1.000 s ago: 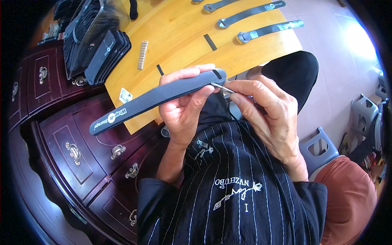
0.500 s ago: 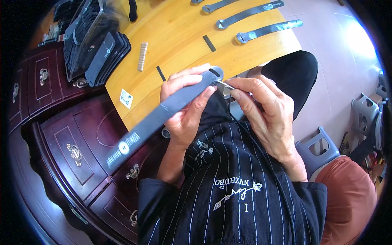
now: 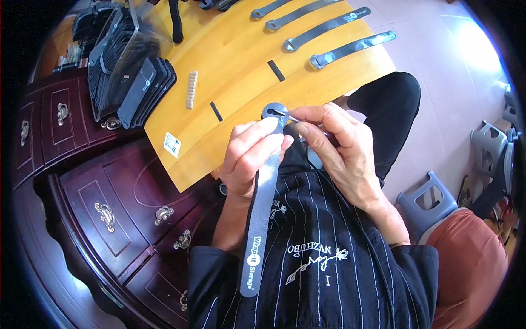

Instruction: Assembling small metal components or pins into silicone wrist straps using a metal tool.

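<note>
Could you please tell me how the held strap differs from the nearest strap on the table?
The held strap is gripped by the left hand, while the table strap lies untouched on the table. The held strap's slotted end points up the picture; the table strap's points left. The held strap shows clear white printing; the table strap shows shiny pale patches. Both are long, dark and narrow, slotted at one rounded end.
</note>
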Motion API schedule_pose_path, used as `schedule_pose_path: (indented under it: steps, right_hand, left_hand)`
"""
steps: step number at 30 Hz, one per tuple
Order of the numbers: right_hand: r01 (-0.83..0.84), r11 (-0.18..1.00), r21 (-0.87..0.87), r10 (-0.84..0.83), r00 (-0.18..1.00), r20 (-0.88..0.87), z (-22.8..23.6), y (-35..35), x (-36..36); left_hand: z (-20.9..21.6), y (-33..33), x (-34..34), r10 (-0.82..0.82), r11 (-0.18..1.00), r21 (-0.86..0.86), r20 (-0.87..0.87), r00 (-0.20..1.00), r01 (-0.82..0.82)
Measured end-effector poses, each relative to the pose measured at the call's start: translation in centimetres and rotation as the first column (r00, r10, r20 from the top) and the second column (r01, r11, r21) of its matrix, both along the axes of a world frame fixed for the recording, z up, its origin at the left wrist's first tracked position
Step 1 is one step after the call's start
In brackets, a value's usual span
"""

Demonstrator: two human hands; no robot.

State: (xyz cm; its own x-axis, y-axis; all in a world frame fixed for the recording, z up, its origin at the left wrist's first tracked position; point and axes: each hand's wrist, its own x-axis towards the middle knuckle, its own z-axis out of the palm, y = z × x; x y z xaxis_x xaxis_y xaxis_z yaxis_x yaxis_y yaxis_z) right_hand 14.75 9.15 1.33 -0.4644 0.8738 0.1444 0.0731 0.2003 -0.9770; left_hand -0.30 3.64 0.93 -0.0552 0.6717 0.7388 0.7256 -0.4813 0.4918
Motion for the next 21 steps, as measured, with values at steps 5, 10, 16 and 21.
schedule_pose_path:
  steps: [5,10,16,21]
  right_hand:
    - [-0.069,0.965,0.251,-0.003,0.961,0.277,1.1,1.0,0.5]
    - [-0.251,0.952,0.175,0.217,0.957,0.195,1.9,2.8,1.3]
    - [-0.158,0.960,0.231,0.091,0.957,0.277,2.3,1.4,1.2]
    - [-0.156,0.929,0.335,0.032,0.937,0.348,3.3,0.2,1.0]
  left_hand:
    - [-0.1,-0.5,-0.9,-0.089,0.992,-0.090,0.027,0.996,0.091]
    - [-0.1,-1.1,-1.0,-0.073,0.944,-0.232,0.543,0.836,0.233]
    - [-0.8,-0.2,0.3,-0.121,0.922,-0.040,0.916,0.384,0.385]
    - [-1.4,-0.8,1.1,0.016,0.901,-0.187,0.916,0.401,0.392]
